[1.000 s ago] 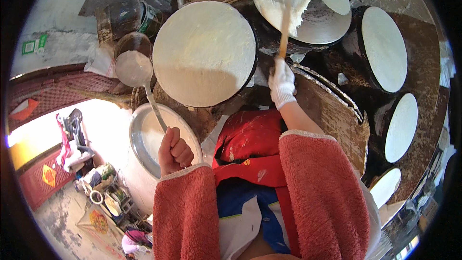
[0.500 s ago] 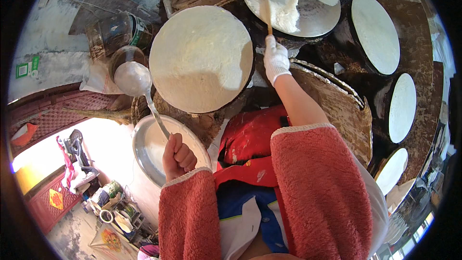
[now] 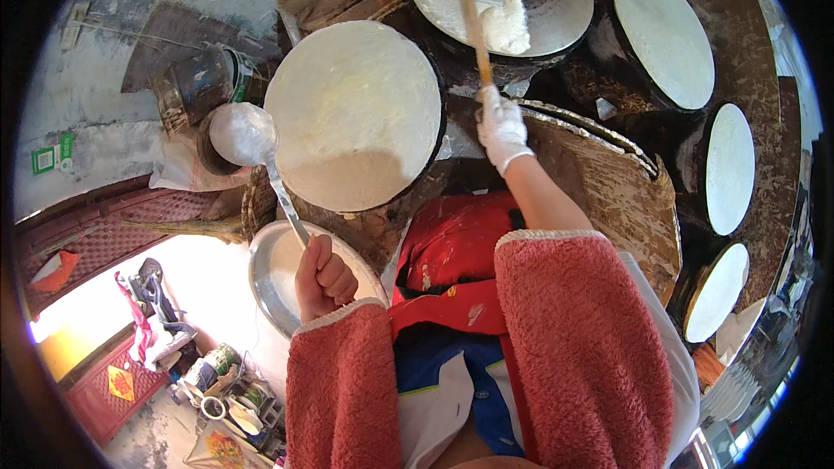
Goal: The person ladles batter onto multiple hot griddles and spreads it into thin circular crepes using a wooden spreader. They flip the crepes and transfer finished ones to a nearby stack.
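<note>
My bare left hand (image 3: 325,278) is wrapped around the handle of a metal ladle (image 3: 243,134), whose whitish bowl hangs left of the nearest griddle. Below the ladle's handle stands a wide basin (image 3: 271,295) of pale liquid. In a white glove, my right hand (image 3: 503,130) grips a wooden stick-handled spreader (image 3: 473,24). The stick reaches over the far round griddle (image 3: 569,22), where a thick mound of white batter (image 3: 506,24) lies beside a bare dark patch. A pale sheet of batter (image 3: 352,108) covers the nearest griddle.
Several more round griddles with white sheets, among them one at the far right (image 3: 665,35) and one lower down (image 3: 730,169), curve along the right side. A worn wooden board (image 3: 599,169) with a crusted rim stands right of my apron. A dark bucket (image 3: 195,82) sits left.
The whole view has shifted slightly. My right hand has drawn the spreader a little nearer to me, and its stick slants more. My left hand keeps its hold on the ladle.
</note>
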Demonstrator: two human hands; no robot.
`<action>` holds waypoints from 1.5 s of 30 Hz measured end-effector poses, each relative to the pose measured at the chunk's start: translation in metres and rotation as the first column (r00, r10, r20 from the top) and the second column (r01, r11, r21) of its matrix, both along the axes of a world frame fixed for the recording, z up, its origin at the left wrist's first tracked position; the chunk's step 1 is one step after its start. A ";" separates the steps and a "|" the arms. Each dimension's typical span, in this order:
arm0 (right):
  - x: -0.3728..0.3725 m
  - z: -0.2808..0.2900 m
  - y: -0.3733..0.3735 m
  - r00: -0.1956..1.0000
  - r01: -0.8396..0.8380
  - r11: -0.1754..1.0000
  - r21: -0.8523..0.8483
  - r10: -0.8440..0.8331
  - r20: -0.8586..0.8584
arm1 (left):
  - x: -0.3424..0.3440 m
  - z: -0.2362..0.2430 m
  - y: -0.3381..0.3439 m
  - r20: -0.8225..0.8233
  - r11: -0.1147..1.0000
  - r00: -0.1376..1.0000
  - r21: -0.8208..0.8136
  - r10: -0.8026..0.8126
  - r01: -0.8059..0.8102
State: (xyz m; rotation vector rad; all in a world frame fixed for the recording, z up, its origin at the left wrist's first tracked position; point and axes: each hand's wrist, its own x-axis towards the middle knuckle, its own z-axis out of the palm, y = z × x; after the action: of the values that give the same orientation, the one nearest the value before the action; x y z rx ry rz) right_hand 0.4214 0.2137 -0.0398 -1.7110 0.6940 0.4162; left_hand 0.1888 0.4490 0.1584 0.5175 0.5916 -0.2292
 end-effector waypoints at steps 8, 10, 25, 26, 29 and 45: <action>0.033 0.060 -0.081 0.962 0.273 0.888 0.371 -0.259 -0.089 | 0.017 0.012 -0.027 -0.030 0.993 0.999 0.106 -0.038 0.041; 0.029 0.052 -0.076 0.972 0.213 0.876 0.434 -0.233 -0.005 | 0.023 0.015 -0.037 -0.079 0.991 0.996 0.130 -0.030 0.040; 0.030 0.054 -0.182 0.979 -0.163 0.982 0.099 0.148 0.143 | 0.067 0.021 -0.114 -0.114 0.995 0.991 0.057 -0.075 0.082; 0.025 0.046 -0.176 0.867 -0.276 0.938 -0.210 0.337 0.366 | 0.069 0.021 -0.119 -0.063 0.994 0.993 0.041 -0.096 0.098; -0.012 0.028 -0.195 0.662 -0.691 0.710 -0.136 0.697 0.276 | 0.076 0.022 -0.131 -0.081 0.980 0.987 0.134 -0.136 0.146; 0.042 0.015 -0.319 0.819 -0.564 0.825 -0.042 0.565 0.104 | 0.111 0.027 -0.217 -0.109 0.984 0.989 0.143 -0.095 0.110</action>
State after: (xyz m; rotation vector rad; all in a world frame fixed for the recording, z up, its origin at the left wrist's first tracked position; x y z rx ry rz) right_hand 0.4635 -0.1050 -0.0250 -1.9195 0.0839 0.7218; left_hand 0.3002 0.2323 0.1859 0.6842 0.6853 -0.3125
